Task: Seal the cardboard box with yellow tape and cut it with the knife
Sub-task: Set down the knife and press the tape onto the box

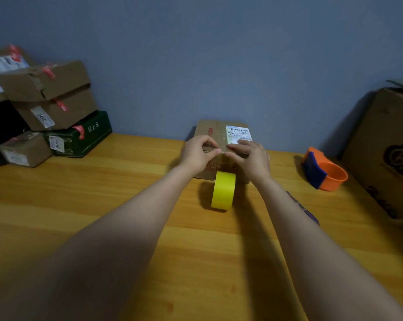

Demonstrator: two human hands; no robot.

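A small cardboard box [215, 132] with a white shipping label [238, 134] stands at the back of the wooden table [91, 195], against the blue wall. Both of my hands rest on its near top edge. My left hand [197, 154] pinches the flap at the middle seam with curled fingers. My right hand [253, 158] lies over the right flap, and its thumb and forefinger meet the left hand's at the seam. A roll of yellow tape [223, 189] stands on edge just in front of the box, untouched. A purple object [304, 210], perhaps the knife, lies partly hidden beside my right forearm.
An orange and blue tape dispenser [323, 172] sits to the right of the box. A large open cardboard box [385, 147] stands at the far right. Several stacked parcels [47, 107], one of them green, fill the back left corner.
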